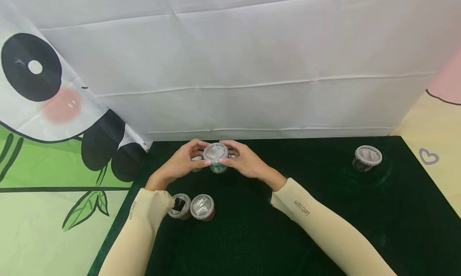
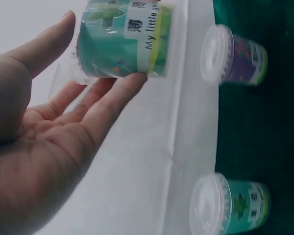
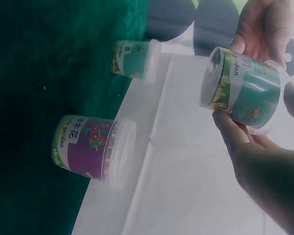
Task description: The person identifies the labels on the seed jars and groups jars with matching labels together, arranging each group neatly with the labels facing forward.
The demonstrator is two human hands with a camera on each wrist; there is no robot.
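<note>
My left hand (image 1: 183, 160) and right hand (image 1: 248, 161) hold a teal plastic cup (image 2: 108, 39) between them, raised off the table, with fingers and thumbs at its sides. It has a clear lid and a printed label reading "My little garden", cut off in the left wrist view. In the right wrist view the cup (image 3: 255, 88) is tilted within the frame, and both hands touch it. Below stand another teal cup (image 2: 240, 205) and a purple cup (image 3: 83, 147) with red fruit printed on it. In the head view, my hands largely hide those two.
Two lidded cups stand side by side at the front left, one cup (image 1: 181, 212) partly behind my left sleeve, the other cup (image 1: 203, 207) beside it. A dark lidded cup (image 1: 367, 158) stands far right. White cloth (image 1: 252, 60) hangs behind the dark green table (image 1: 288, 236).
</note>
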